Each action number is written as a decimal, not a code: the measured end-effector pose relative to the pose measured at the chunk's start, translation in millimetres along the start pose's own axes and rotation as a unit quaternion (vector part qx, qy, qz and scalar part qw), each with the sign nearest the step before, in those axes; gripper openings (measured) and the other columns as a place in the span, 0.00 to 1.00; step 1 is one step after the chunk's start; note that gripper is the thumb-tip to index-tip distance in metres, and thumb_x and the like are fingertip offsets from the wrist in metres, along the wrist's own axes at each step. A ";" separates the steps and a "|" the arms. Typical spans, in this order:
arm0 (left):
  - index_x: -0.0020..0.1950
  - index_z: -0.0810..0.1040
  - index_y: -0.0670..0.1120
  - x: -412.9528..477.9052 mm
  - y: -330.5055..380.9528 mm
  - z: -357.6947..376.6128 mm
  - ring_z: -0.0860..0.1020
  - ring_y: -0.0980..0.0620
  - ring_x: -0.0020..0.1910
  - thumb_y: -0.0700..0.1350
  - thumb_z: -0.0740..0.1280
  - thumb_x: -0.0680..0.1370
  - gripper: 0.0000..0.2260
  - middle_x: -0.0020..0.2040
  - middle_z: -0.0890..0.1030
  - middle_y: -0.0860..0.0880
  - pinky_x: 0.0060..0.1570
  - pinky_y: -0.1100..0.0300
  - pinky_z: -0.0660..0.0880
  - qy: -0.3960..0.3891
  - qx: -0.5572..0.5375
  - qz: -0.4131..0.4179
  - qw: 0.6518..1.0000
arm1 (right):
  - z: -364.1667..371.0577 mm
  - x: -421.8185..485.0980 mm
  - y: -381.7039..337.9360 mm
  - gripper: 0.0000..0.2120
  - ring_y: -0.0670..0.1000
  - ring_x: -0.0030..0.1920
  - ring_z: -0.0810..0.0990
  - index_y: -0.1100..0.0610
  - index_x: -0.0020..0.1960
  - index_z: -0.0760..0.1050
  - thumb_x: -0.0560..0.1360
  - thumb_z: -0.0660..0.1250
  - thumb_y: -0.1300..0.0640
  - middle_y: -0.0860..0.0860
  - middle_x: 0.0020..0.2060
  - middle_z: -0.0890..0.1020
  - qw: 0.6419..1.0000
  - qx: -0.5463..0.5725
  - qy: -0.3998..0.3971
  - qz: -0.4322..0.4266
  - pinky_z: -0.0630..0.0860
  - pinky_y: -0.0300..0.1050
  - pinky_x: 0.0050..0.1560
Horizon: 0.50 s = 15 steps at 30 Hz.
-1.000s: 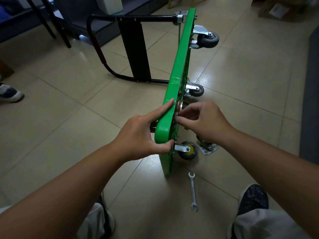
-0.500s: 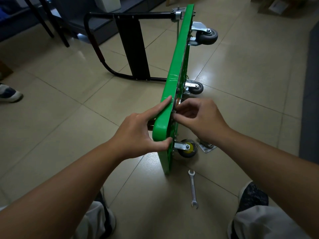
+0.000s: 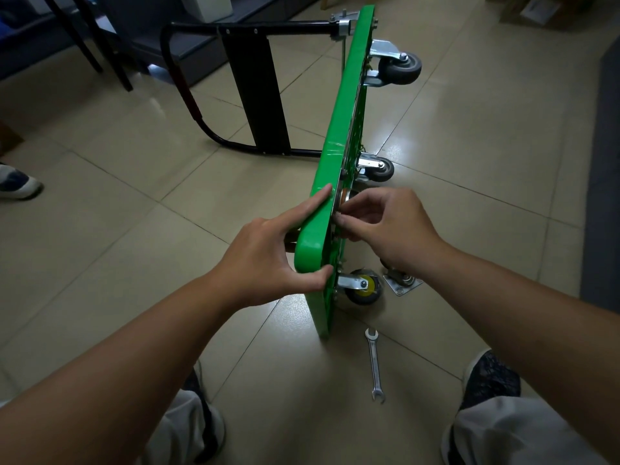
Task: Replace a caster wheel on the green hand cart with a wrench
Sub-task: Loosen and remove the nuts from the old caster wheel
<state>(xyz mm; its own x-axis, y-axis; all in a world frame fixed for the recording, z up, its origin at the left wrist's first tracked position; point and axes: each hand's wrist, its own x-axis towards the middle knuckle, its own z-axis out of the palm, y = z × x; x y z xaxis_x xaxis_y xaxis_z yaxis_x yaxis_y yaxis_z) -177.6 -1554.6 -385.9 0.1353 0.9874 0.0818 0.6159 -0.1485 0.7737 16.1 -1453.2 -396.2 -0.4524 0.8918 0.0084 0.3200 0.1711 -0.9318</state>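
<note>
Two grips: left hand (image 3: pixel 265 263) clasps cart (image 3: pixel 339 129) edge; right hand (image 3: pixel 392 226) unclear; wrench (image 3: pixel 374 364), loose caster (image 3: pixel 401 280) on floor (image 3: pixel 469 162).

R hand (image 3: pixel 385 226) fingertips (image 3: pixel 342 223) + pinched small part (image 3: pixel 338 214) obscured at green cart (image 3: pixel 339 146); loose caster (image 3: pixel 401 281) half under wrist.

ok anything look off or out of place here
The green cart stands on its side edge, gripped by the left hand. A detached caster lies on the floor beside the yellow-hubbed wheel; the wrench lies unused nearby.
</note>
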 end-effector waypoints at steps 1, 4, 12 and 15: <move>0.81 0.57 0.66 0.1 -0.1 0.0 0.83 0.58 0.58 0.57 0.76 0.68 0.45 0.67 0.81 0.53 0.58 0.54 0.82 -0.001 0.000 -0.001 1.000 | 0.3 -0.4 0.2 0.07 0.47 0.41 0.86 0.56 0.48 0.83 0.71 0.78 0.61 0.50 0.40 0.86 1.000 -0.019 0.005 -0.017 0.84 0.47 0.46; 0.81 0.57 0.66 -0.4 -0.3 0.0 0.83 0.59 0.57 0.57 0.76 0.68 0.45 0.66 0.81 0.53 0.58 0.55 0.82 0.000 0.002 -0.001 1.000 | 4.7 -3.7 2.6 0.09 0.47 0.41 0.85 0.54 0.47 0.82 0.70 0.79 0.62 0.48 0.40 0.85 0.998 -0.042 0.024 -0.043 0.84 0.49 0.47; 0.81 0.57 0.66 0.3 -0.4 -0.1 0.82 0.58 0.59 0.53 0.78 0.69 0.46 0.68 0.80 0.53 0.59 0.53 0.82 0.000 0.002 0.000 1.000 | 7.2 -4.5 4.2 0.02 0.49 0.41 0.87 0.54 0.44 0.84 0.74 0.76 0.60 0.50 0.38 0.87 0.998 0.038 0.054 -0.020 0.84 0.55 0.49; 0.81 0.56 0.66 0.2 -0.4 -0.4 0.82 0.58 0.59 0.53 0.78 0.69 0.46 0.68 0.80 0.52 0.58 0.53 0.82 -0.003 0.004 0.001 1.000 | 9.7 -2.0 4.9 0.04 0.49 0.40 0.86 0.53 0.43 0.83 0.72 0.77 0.60 0.50 0.38 0.86 0.997 0.034 0.067 -0.003 0.84 0.54 0.48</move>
<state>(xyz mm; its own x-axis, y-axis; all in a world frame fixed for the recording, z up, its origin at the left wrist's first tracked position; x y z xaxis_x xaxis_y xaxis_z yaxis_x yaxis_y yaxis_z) -178.2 -1554.4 -385.9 0.1411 0.9867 0.0802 0.6213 -0.1513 0.7688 10.5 -1458.2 -404.3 -0.3380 0.9394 0.0575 0.2591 0.1516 -0.9539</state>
